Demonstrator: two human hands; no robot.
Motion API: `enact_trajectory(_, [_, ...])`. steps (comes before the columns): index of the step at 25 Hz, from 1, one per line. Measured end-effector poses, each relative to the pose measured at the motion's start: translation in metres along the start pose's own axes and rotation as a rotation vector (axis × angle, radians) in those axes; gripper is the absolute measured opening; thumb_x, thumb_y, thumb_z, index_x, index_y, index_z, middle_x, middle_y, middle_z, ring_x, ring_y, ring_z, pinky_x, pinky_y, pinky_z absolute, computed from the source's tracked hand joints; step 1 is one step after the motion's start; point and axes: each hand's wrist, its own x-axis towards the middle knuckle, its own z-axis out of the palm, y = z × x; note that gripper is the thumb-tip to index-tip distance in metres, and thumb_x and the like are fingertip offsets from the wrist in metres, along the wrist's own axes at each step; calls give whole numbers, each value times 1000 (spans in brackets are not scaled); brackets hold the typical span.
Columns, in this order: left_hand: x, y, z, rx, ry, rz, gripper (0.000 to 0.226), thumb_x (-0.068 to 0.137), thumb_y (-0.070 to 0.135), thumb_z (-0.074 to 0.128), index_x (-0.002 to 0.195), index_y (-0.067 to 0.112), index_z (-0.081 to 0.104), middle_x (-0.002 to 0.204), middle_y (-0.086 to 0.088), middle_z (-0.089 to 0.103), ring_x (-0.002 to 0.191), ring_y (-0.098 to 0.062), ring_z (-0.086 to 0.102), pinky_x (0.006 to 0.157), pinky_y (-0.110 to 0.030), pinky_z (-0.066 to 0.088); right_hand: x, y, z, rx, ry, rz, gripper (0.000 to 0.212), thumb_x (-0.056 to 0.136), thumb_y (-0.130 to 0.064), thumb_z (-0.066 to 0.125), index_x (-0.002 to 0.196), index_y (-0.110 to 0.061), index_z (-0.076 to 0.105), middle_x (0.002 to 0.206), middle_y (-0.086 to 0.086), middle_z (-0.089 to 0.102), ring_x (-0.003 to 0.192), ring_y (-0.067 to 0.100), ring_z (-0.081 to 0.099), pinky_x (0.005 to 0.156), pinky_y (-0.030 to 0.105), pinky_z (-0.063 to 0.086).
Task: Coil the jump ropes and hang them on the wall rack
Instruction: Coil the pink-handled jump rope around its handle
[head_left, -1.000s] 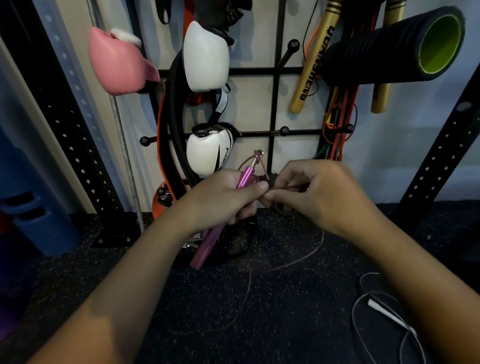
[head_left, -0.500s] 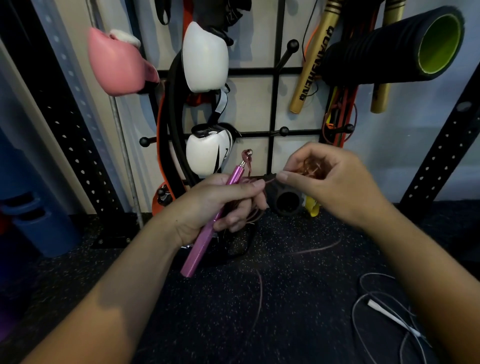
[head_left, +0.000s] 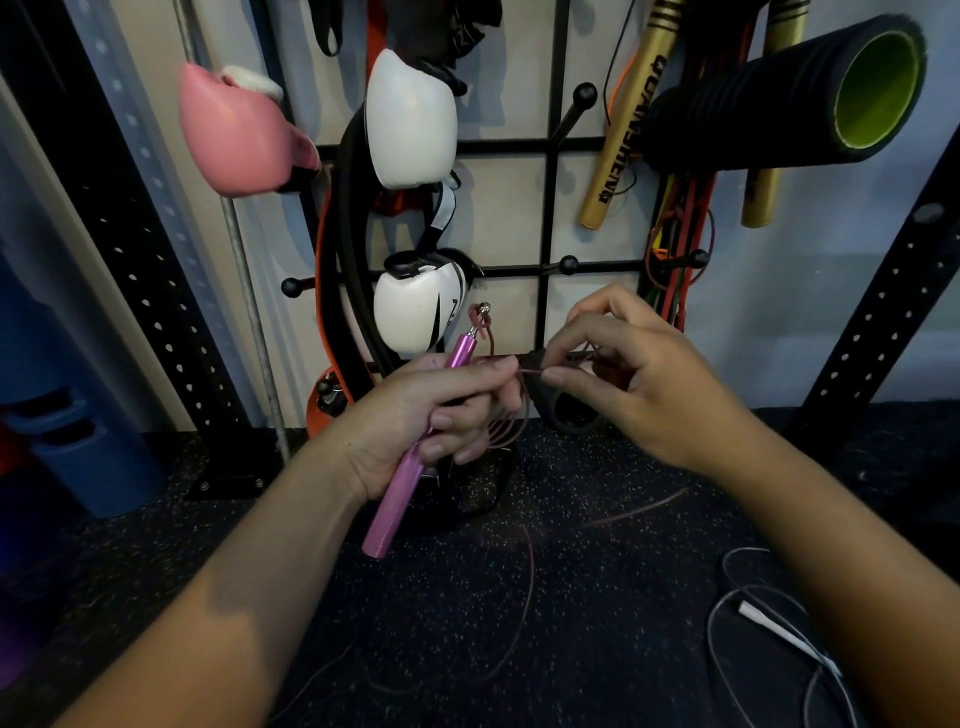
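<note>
Mid frame: left hand (head_left: 415, 415) has fingers curled round the pink handle (head_left: 410, 447), tilted w/ its top up. Right hand (head_left: 639, 379) pinches the thin pink rope (head_left: 530, 370) just beside it. Rope hangs to the floor (head_left: 467, 649). Wall rack (head_left: 550, 208) is above. White rope (head_left: 753, 613) lies lower right.

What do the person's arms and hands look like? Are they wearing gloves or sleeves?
No gloves and no sleeves show. The left hand and right hand are bare, and both forearms are bare right down to the bottom of the picture. I see no watch, rings or bracelets on them. The fingernails look short and plain.
</note>
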Motion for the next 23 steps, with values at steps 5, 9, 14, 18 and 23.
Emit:
enact_trajectory(5, [-3,2,4,-9,-49,-63,26,96,27,60,80,8,70,39,12,36,28,0,34,44,-20,40,1,-1,-1,41,129,-46,23,89,-41,69,98,-20,72,100,-1,59,82,25,61,72,44,53])
enact_trajectory(9, [-6,5,4,-186,-297,-222,32,100,22,56,72,9,64,35,11,46,27,-1,44,42,-22,41,-5,2,11,33,108,23,39,84,-62,59,93,-25,68,82,-5,66,70,13,60,63,38,52])
enact_trajectory(14, [-1,12,7,-689,-115,81,25,101,19,50,89,6,68,43,6,59,34,-4,54,47,-18,47,-12,12,36,106,-88,200,35,97,-62,37,118,-40,53,68,-4,64,56,2,56,54,30,45])
enact_trajectory(18, [6,17,13,-818,298,316,32,95,19,52,117,-1,64,62,7,72,46,-2,64,53,-14,53,-12,2,55,34,-162,203,40,107,-45,37,146,-42,41,71,-20,63,62,-5,58,57,12,44])
enact_trajectory(23, [8,18,10,-733,479,388,35,104,18,45,115,-6,67,91,-4,80,66,-7,75,58,-18,59,-9,-5,51,127,-74,124,26,106,-34,49,119,-29,72,94,-29,69,87,-19,62,71,7,45])
